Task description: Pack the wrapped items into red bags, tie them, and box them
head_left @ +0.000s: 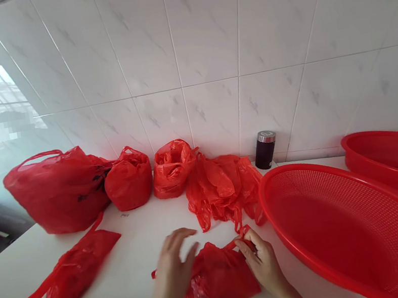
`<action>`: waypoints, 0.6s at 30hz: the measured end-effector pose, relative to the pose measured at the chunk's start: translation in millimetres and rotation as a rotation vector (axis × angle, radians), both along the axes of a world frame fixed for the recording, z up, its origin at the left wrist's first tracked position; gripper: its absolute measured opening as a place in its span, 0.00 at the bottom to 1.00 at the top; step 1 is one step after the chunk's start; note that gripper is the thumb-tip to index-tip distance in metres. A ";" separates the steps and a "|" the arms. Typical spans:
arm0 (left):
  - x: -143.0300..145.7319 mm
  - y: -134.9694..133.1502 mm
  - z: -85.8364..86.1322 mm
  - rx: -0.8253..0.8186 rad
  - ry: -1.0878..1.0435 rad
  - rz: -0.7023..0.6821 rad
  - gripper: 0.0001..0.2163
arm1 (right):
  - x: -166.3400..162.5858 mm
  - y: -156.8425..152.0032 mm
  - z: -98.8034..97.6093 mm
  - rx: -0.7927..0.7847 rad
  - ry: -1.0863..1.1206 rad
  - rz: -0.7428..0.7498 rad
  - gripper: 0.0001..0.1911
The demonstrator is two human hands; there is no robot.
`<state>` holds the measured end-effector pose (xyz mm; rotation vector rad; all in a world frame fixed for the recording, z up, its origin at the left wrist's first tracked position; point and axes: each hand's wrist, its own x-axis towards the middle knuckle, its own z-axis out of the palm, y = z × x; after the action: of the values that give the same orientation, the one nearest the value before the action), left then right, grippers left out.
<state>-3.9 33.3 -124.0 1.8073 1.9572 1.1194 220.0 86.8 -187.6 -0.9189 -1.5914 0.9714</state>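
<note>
Head view. We take the perforated red basket as the reference for all positions. The filled red bag lies on the table to the left of the basket, apart from its rim. Our right hand pinches the bag's handle between thumb and fingers, on the side toward the basket. Our left hand is open, fingers curved, at the bag's other side, away from the basket; it grips nothing that we can see.

Handling. We judge the bag to be light, soft and limp, its thin film slippery and prone to tearing under a sharp pull. Dark contents show through the film; we cannot tell what they are. We recommend holding the gathered handle and supporting the body from below.

Surface and room. The table is white and appears smooth, so the film should slide easily. A loose pile of red bags sits just left of the basket's far end, and a dark flask stands behind that end. A second red basket is behind and to the right. Farther left of the basket we find two small upright bags, a large red bag and a lying red bag. A pale tiled wall rises behind the basket.
</note>
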 end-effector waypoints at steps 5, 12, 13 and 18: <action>46.8 4.1 -2.9 -0.361 0.162 -0.297 0.12 | 6.4 -2.0 2.4 -0.050 0.119 -0.027 0.14; 43.1 -4.7 -1.4 -0.316 -0.226 -0.137 0.03 | 3.1 -5.3 8.7 -0.235 0.323 0.008 0.35; 41.5 -5.5 1.9 -0.320 -0.422 -0.155 0.05 | 0.9 -6.8 10.4 -0.276 0.348 0.072 0.43; 42.7 -11.2 11.2 -0.311 -1.155 -0.219 0.15 | -5.6 -9.6 14.1 -0.468 0.448 0.403 0.40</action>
<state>38.8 22.1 -112.8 0.8153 1.1035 1.2550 214.4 77.2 -173.5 -0.6219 -1.1993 1.7508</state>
